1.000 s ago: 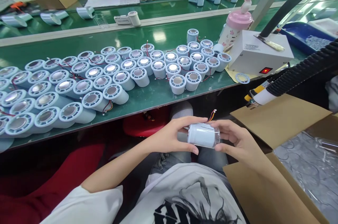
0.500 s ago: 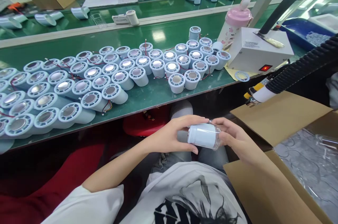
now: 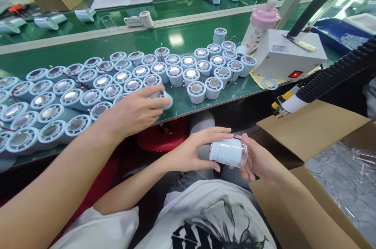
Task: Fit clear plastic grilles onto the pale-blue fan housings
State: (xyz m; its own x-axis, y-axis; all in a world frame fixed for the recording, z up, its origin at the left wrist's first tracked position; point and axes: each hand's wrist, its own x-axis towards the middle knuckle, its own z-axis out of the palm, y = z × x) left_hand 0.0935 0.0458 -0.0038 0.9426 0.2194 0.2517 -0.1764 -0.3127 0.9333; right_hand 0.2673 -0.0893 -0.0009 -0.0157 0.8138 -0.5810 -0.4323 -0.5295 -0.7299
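Left hand [image 3: 190,151] and right hand [image 3: 260,159] half-curled around white cylinder [image 3: 226,152].

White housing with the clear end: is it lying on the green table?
No, the left hand and right hand hold the white housing between them, below the green table.

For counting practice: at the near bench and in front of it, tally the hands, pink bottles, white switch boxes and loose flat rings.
Hands: 3 (left hand, right hand, both holding one cylinder; another person's hand)
Pink bottles: 1
White switch boxes: 1
Loose flat rings: 1
Total: 6
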